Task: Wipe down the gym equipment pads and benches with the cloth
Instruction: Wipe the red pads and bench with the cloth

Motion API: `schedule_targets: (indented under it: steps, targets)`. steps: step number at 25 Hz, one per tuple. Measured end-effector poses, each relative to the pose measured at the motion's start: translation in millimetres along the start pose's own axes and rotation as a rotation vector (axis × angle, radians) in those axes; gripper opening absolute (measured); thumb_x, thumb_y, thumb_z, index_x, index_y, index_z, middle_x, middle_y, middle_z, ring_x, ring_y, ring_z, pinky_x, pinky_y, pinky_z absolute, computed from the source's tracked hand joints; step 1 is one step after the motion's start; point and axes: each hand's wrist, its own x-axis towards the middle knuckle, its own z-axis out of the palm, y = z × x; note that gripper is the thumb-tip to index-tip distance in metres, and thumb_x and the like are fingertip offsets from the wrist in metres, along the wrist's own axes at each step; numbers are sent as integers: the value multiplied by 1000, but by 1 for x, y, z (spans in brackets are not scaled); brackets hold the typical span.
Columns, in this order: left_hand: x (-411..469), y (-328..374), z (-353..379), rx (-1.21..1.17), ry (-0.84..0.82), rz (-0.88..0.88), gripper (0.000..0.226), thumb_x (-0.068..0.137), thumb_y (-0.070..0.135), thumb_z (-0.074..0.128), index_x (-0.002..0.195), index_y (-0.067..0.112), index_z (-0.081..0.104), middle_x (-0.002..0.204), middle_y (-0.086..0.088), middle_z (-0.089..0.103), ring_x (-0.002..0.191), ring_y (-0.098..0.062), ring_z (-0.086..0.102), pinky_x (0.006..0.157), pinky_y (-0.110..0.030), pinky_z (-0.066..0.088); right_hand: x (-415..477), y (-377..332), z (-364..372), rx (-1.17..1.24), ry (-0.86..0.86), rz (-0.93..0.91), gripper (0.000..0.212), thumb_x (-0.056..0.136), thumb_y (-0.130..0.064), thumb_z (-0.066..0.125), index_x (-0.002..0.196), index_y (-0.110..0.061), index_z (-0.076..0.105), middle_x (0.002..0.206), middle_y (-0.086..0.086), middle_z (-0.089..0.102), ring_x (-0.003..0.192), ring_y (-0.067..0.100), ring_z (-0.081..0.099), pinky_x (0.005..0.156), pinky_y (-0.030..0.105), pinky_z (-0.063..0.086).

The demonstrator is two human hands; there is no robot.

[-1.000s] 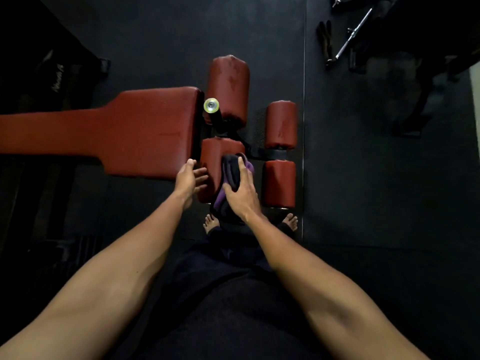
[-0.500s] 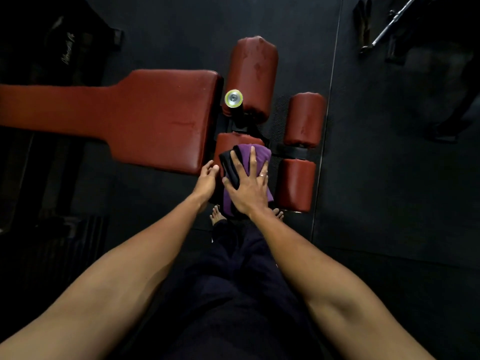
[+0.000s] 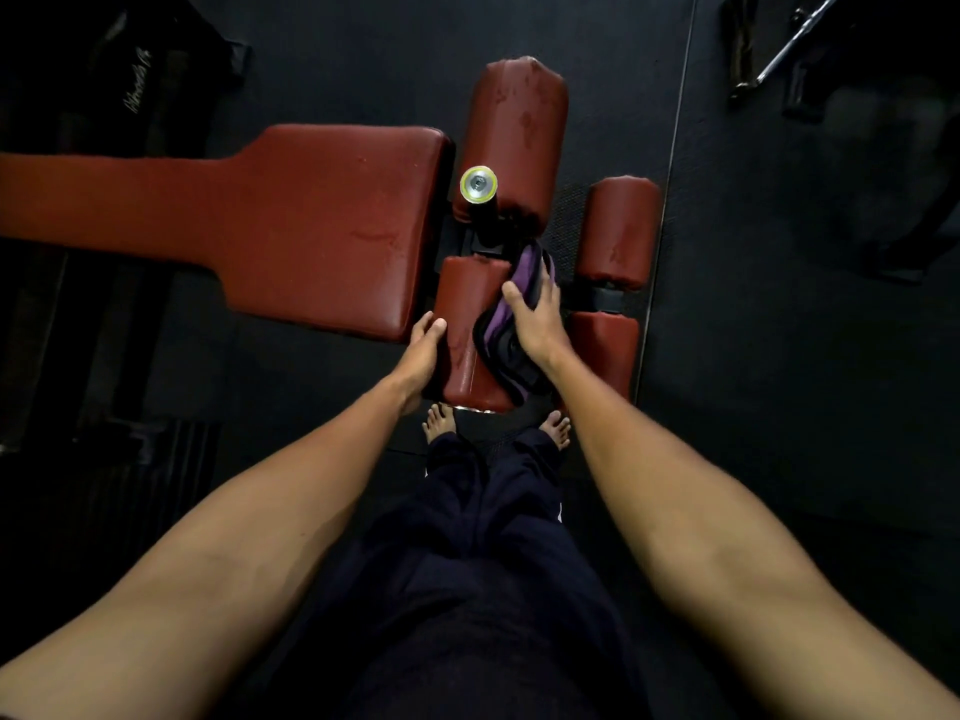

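Fingers (image 3: 546,284) of the right hand (image 3: 535,319) curve over a purple and black cloth (image 3: 496,337) and press it on the right side of a red pad (image 3: 462,314) at the centre of the frame. The thumb is spread apart and lies on the cloth too. The cloth is bunched between this hand and the pad, and its dark part reaches toward the lower end of the pad. The left hand (image 3: 423,350) rests on the left side of the same pad, its fingers nearly straight and close together, holding nothing.

Just left of the pad is the wide red bench (image 3: 311,220), which becomes narrow toward the left edge of the frame. Above the pad there is a round metal cap (image 3: 478,184), and beside it a large pad (image 3: 514,132) with darker blotches. At the right are an upper small pad (image 3: 618,231) and a lower small pad (image 3: 602,350). 2 bare feet (image 3: 440,420) stand on the dark floor (image 3: 779,356) below the pad. A steel bar (image 3: 795,39) lies in the upper right corner.
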Motion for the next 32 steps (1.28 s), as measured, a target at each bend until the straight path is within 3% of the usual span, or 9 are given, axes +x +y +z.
schedule_targets:
  steps: [4,7,11,16,20,24,27,29,32]
  targets:
    - [-1,-13,-4,44,-51,-69,70,101,65,36,153,19,39,143,-5,56,119,-17,60,91,-28,48,-72,47,39,-171,17,11,77,102,-66,32,163,-35,-2,171,1,-12,156,38,10,123,52,19]
    - [-2,-12,2,-34,-38,-43,47,105,56,33,132,27,58,118,4,69,93,-1,67,73,-17,52,-91,47,59,-469,54,-226,66,105,-58,32,161,-46,-1,169,0,-24,154,47,-3,122,65,13]
    - [7,-15,11,3,79,-35,59,105,59,33,149,23,47,138,0,59,121,-16,57,96,-30,48,-47,8,60,-744,104,-357,64,102,-52,42,159,-50,13,171,-2,-14,149,57,-9,116,77,10]
    - [20,-31,5,20,72,-101,111,70,97,42,157,29,30,155,-1,45,138,-24,47,114,-49,40,-25,12,39,-513,146,-294,66,100,-58,42,159,-50,13,171,-6,-12,155,45,0,120,68,17]
    - [3,-21,4,45,63,-52,87,90,81,37,158,28,29,150,7,44,134,-15,45,111,-37,38,-53,35,32,-160,115,-75,69,103,-60,41,158,-53,0,171,-7,-9,154,34,20,115,61,35]
    - [1,-24,16,31,134,-42,80,94,78,33,159,33,24,154,1,42,138,-23,43,110,-40,37,-100,57,56,-423,93,-242,65,103,-58,31,160,-48,1,169,-1,-22,155,43,2,120,66,23]
    - [10,-39,18,98,214,-54,90,82,86,18,158,39,23,163,-2,33,148,-27,32,122,-52,26,-65,33,59,-588,110,-383,63,102,-48,39,160,-47,16,171,2,-15,152,52,-10,118,73,10]
    - [9,-41,19,100,221,-34,76,95,74,17,159,34,24,164,-1,30,150,-23,28,123,-49,23,-33,17,47,-655,127,-425,63,99,-50,43,158,-48,22,171,1,-8,151,55,-6,116,74,14]
    - [8,-28,13,24,188,-58,65,105,61,20,154,23,39,148,1,50,129,-14,52,102,-32,46,-8,11,24,-448,139,-308,64,102,-53,44,159,-48,17,171,-1,-4,153,45,12,117,67,26]
